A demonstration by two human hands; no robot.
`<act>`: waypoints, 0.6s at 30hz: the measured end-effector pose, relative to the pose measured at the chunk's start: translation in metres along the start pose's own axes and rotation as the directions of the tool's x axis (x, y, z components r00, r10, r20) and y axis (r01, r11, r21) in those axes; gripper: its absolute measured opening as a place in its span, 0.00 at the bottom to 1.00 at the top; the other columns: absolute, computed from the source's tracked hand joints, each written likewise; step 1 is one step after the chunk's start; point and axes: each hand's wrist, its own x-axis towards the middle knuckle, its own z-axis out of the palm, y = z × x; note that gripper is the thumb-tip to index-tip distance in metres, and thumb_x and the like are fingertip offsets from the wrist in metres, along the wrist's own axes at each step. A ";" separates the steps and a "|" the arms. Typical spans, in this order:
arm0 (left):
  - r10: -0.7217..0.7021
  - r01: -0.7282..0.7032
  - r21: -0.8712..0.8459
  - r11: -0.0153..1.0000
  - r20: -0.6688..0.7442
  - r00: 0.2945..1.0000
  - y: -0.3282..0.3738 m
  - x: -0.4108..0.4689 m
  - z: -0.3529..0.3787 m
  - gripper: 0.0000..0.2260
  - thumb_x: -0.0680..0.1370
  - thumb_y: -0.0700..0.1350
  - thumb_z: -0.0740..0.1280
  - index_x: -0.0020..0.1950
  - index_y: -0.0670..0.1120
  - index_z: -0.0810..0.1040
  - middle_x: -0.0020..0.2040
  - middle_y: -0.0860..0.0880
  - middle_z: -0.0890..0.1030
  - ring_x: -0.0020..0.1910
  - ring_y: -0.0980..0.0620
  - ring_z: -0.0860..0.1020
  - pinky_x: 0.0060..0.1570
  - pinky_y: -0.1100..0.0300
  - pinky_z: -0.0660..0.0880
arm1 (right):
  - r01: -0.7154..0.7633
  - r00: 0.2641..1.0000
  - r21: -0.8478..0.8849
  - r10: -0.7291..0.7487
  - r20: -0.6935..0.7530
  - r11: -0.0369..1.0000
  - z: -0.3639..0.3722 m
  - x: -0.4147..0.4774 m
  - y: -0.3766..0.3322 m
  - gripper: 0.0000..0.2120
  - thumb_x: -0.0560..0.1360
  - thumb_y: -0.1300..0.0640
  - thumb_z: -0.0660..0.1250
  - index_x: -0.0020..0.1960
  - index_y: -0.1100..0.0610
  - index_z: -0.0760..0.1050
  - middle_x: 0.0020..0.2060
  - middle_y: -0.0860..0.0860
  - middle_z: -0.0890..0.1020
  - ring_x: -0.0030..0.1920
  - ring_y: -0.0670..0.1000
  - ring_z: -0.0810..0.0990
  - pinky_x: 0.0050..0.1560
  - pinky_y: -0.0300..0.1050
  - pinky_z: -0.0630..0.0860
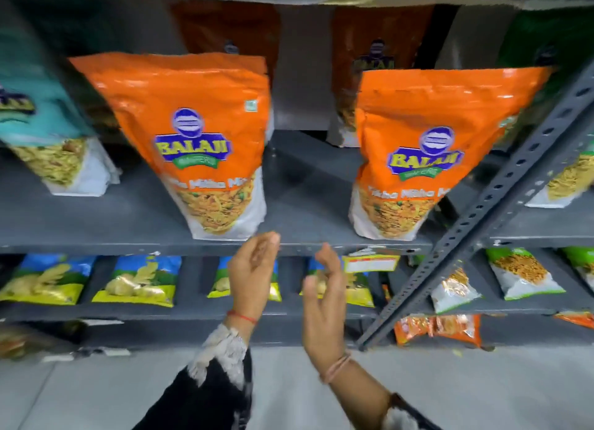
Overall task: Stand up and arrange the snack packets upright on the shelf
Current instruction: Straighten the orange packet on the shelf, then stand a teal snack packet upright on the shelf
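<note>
head view: your left hand and right hand hover loosely curled and empty at lower centre, just below the grey metal shelf, where two glossy orange snack pouches stand upright, facing out for display.
</note>
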 end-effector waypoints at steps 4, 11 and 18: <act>0.102 -0.076 0.146 0.986 -0.175 0.979 0.005 0.030 -0.109 0.01 0.72 0.44 0.69 0.42 0.48 0.78 0.37 0.55 0.80 0.34 0.69 0.76 0.39 0.76 0.71 | 0.129 0.940 0.024 -0.129 0.316 0.991 0.100 -0.012 -0.007 0.26 0.73 0.40 0.58 0.62 0.58 0.66 0.67 0.53 0.68 0.68 0.42 0.65 0.66 0.37 0.66; 0.074 0.032 0.268 0.963 -0.376 0.924 -0.003 0.182 -0.322 0.20 0.65 0.38 0.74 0.53 0.44 0.69 0.46 0.45 0.71 0.47 0.48 0.71 0.44 0.66 0.71 | 0.106 0.838 -0.055 -0.059 0.542 0.993 0.289 0.049 -0.004 0.37 0.68 0.49 0.70 0.69 0.58 0.56 0.68 0.51 0.63 0.67 0.52 0.68 0.68 0.52 0.66; -0.113 0.039 0.373 0.927 0.181 0.977 -0.019 0.312 -0.404 0.50 0.57 0.35 0.76 0.73 0.41 0.52 0.73 0.44 0.60 0.72 0.48 0.59 0.66 0.68 0.62 | -0.088 0.819 -0.099 0.129 0.560 0.991 0.408 0.141 0.017 0.46 0.56 0.67 0.78 0.68 0.59 0.58 0.62 0.47 0.69 0.64 0.49 0.69 0.59 0.31 0.68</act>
